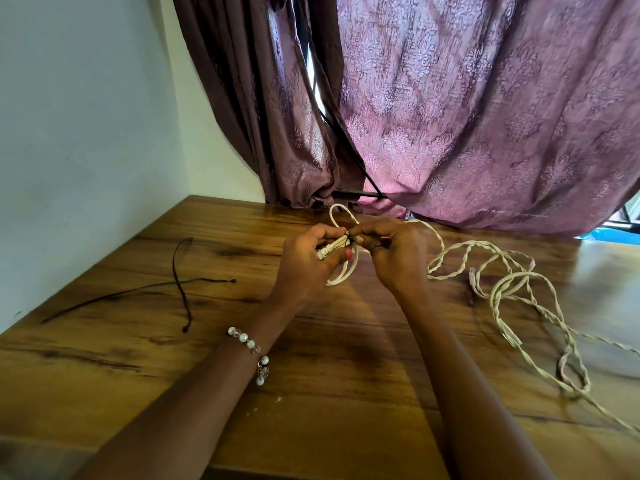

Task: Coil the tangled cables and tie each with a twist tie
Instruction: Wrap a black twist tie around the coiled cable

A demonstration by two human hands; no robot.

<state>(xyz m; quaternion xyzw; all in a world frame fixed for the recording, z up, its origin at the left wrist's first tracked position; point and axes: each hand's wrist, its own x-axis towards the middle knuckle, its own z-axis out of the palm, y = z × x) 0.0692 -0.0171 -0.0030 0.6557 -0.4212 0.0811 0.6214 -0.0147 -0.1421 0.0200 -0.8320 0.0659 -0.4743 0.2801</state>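
My left hand grips a small coiled white cable above the wooden table; its loops stick out above and below my fingers. A thin black twist tie wraps the bundle's middle, and my right hand pinches it with thumb and forefinger. To the right, a long cream twisted cable lies in loose tangled loops on the table, running off toward the right edge.
Two black twist ties lie crossed on the table at the left, near the white wall. Purple patterned curtains hang behind the table's far edge.
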